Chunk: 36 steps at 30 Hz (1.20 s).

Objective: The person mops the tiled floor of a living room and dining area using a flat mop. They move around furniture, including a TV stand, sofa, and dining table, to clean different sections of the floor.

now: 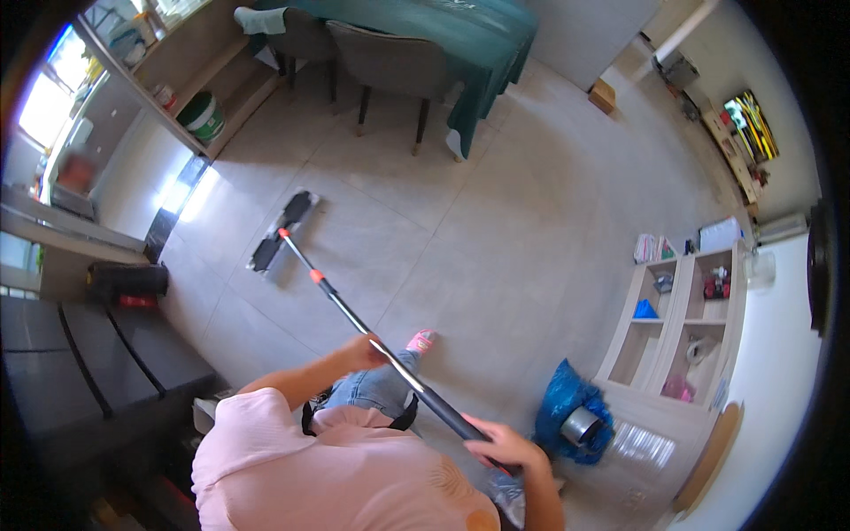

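Observation:
A flat mop (352,317) slants across the floor from lower right to upper left. Its black head (295,210) lies flat on the grey tiles, joined to the pole by an orange joint. My left hand (363,351) is wrapped round the middle of the pole, in front of my body. At the upper end, my right hand (506,445) grips the thick black handle, with some fingers lying loosely along it. One foot in a pink slipper (422,341) shows beside the pole.
Grey chairs (394,60) stand at a table with a green cloth (482,44) ahead. A blue bag (571,398) and an open shelf unit (642,345) are at the right. Dark grey cabinets (106,354) line the left. A green-and-white bucket (202,117) sits on a shelf.

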Tool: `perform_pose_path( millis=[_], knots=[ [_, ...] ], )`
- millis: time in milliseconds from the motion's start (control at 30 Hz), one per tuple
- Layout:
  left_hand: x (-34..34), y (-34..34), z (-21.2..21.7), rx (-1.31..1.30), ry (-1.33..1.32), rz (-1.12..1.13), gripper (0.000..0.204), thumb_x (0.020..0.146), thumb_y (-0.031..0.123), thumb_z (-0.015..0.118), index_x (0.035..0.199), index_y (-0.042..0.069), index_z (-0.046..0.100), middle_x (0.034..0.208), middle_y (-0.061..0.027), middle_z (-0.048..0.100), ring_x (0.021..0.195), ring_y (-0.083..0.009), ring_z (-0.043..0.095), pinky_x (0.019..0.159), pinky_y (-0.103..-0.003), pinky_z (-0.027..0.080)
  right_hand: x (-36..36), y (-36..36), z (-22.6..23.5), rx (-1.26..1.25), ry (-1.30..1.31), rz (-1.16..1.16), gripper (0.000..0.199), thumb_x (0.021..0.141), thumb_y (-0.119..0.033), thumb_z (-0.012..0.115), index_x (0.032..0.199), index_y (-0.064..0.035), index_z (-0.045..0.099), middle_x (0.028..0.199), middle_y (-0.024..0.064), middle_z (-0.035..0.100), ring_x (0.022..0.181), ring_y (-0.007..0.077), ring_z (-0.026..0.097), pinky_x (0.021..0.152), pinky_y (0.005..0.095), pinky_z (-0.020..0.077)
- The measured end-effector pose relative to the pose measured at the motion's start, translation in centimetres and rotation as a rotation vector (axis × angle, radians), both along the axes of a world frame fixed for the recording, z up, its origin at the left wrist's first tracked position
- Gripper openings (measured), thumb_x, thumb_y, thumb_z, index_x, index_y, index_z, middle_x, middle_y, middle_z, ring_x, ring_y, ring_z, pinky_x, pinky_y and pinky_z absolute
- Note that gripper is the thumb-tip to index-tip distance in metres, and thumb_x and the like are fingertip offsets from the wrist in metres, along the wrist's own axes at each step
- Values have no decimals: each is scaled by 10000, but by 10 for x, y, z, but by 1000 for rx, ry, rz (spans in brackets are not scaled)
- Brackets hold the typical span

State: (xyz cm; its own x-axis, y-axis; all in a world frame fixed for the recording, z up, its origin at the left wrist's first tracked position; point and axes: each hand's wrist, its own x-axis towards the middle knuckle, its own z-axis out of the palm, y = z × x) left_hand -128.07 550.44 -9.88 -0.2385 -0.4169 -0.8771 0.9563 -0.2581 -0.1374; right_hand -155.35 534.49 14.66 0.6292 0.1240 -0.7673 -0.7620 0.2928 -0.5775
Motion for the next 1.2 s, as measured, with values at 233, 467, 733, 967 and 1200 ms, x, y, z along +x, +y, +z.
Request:
perform_pose_path(
  millis=[233, 467, 733, 967, 1200],
  knots=[
    [70, 18, -112, 287, -105, 368, 175, 808, 150, 376, 745, 4, 449, 769, -134, 493, 716, -260, 490, 693, -381, 422, 99, -36, -72, 193, 23, -40, 534, 759, -89, 519, 1223, -56, 257, 737, 93, 520, 525, 96, 479, 472, 226, 435],
    [-57, -131, -37, -51, 172, -250, 246, 778, 125, 470, 960, -40, 460, 978, -174, 497, 920, -253, 483, 801, -332, 414, -21, -165, 15, 74, 252, -10, 482, 768, -76, 498, 1207, -65, 299, 753, 45, 521, 530, 82, 468, 459, 188, 386],
    [-199, -339, 47, -274, 343, -274, 259, 803, 141, 444, 925, -87, 450, 874, -201, 514, 798, -267, 522, 744, -367, 455, -84, -291, 174, -200, 475, 34, 512, 726, -114, 554, 1196, -98, 353, 610, -10, 498, 413, 49, 398, 356, 171, 301],
    [-240, -379, 113, -446, 94, 206, 245, 831, 193, 414, 852, -48, 455, 853, -148, 511, 808, -234, 529, 752, -338, 458, -84, -388, 209, -438, 426, 433, 538, 686, -19, 543, 1186, -54, 348, 627, 23, 500, 460, 82, 437, 403, 206, 359],
    [-250, -343, 104, -230, -70, 584, 238, 830, 178, 393, 894, -47, 436, 851, -151, 514, 783, -239, 538, 715, -326, 466, -24, -454, 168, -419, 251, 759, 467, 662, 1, 545, 1114, -34, 435, 687, 13, 508, 506, 61, 433, 428, 186, 349]
  ],
)
